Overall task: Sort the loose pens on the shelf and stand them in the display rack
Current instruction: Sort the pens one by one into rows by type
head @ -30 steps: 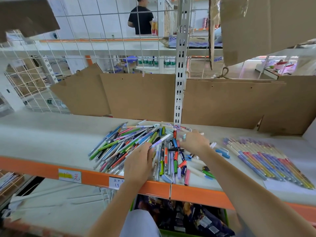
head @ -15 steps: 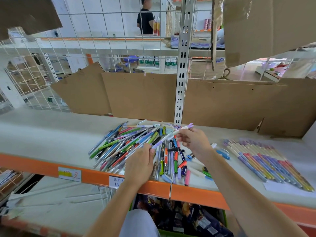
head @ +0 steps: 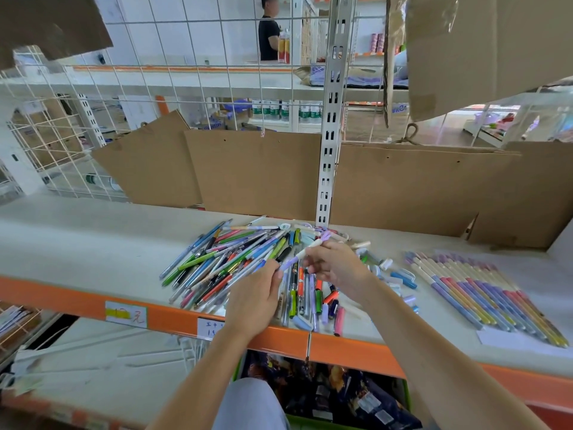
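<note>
A loose heap of mixed coloured pens lies on the white shelf with an orange front edge. My right hand pinches a white and lilac pen just above the heap, the pen slanting up to the right. My left hand pinches the lower lilac end of that same pen. A tidy row of lilac, pink and yellow pens lies side by side at the right. No display rack is in view.
Loose caps lie between heap and sorted row. Cardboard sheets line the shelf's back around a slotted metal upright. A green crate sits below the shelf. A person stands far behind the wire grid.
My right hand lifted the white and lilac pen out of the heap, and my left hand came up from the pens to take its lower end.
</note>
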